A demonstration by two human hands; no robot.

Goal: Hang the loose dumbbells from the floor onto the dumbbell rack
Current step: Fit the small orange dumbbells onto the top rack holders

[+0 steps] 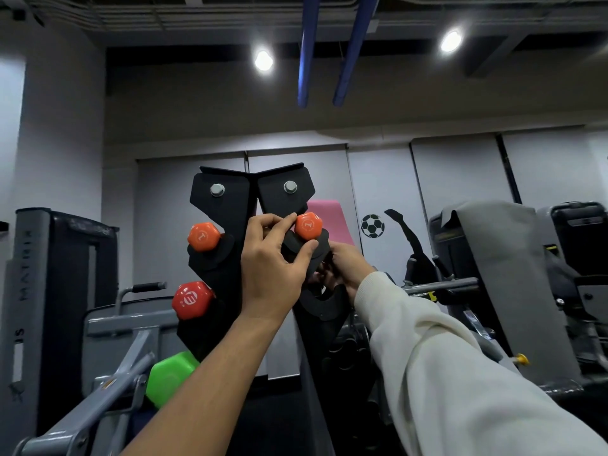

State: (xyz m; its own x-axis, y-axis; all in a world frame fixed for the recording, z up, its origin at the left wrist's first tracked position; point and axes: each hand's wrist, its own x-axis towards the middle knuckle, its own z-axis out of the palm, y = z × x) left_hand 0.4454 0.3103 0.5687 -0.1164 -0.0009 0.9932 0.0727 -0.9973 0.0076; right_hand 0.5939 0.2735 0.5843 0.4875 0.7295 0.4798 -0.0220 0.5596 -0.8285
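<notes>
Dumbbells are seen at four places on the rack [230, 205]: an orange one [203, 236] in the upper left cradle, a red one [190, 300] below it, a green one [171, 378] lowest on that side, and a second orange one [308, 226] in the upper right cradle. This last dumbbell is being seated; it is held by the left hand [273, 268], whose grip is narrow, with fingertips at the top of the orange head and the thumb [307, 250] pressed under it against the black cradle. The right hand [345, 266] is placed just behind and below, on the far side of the same cradle; what it holds cannot be told, since its fingers are hidden by the rack. The task is judged to be well along, with at least three weights hung and a fourth nearly settled. The cradle below the right hand appears unfilled, so more may remain. The floor is not shown, so the number of loose weights left cannot be told. A pink mat [329, 222] is stood behind the rack.
</notes>
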